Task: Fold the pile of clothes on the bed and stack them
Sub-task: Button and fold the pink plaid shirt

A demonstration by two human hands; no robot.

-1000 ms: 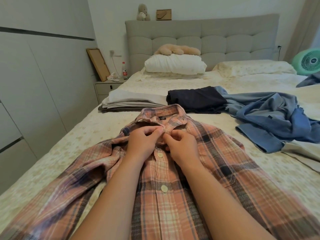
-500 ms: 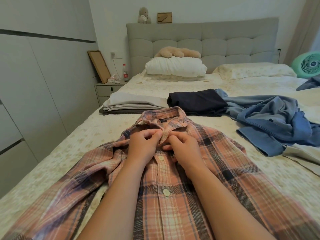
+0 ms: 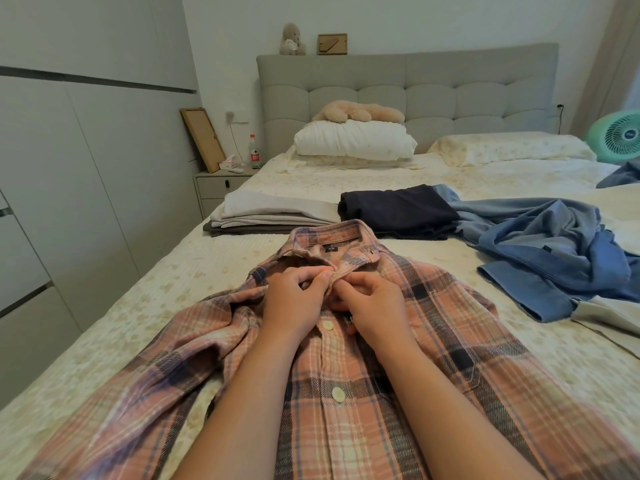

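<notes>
A pink and navy plaid shirt (image 3: 450, 327) lies front up on the bed (image 3: 207, 271), collar away from me, sleeves spread to both sides. My left hand (image 3: 294, 299) and my right hand (image 3: 372, 306) meet just below the collar, each pinching an edge of the button placket. Two white buttons show below them. Beyond the collar sit a folded stack of beige and grey clothes (image 3: 266, 216) and a folded dark navy garment (image 3: 398, 211). A crumpled blue garment (image 3: 554, 251) lies unfolded at the right.
Pillows (image 3: 356, 140) and a plush toy lie by the grey headboard (image 3: 450, 88). A nightstand (image 3: 218, 185) with a bottle and a frame stands at the left, beside grey wardrobe doors. A green fan (image 3: 620, 136) is at the far right. A pale cloth (image 3: 606, 323) lies by the blue garment.
The camera has tipped slightly, so the scene sits lower in view. Both hands stay at the placket below the collar, fingers shifting only slightly.
</notes>
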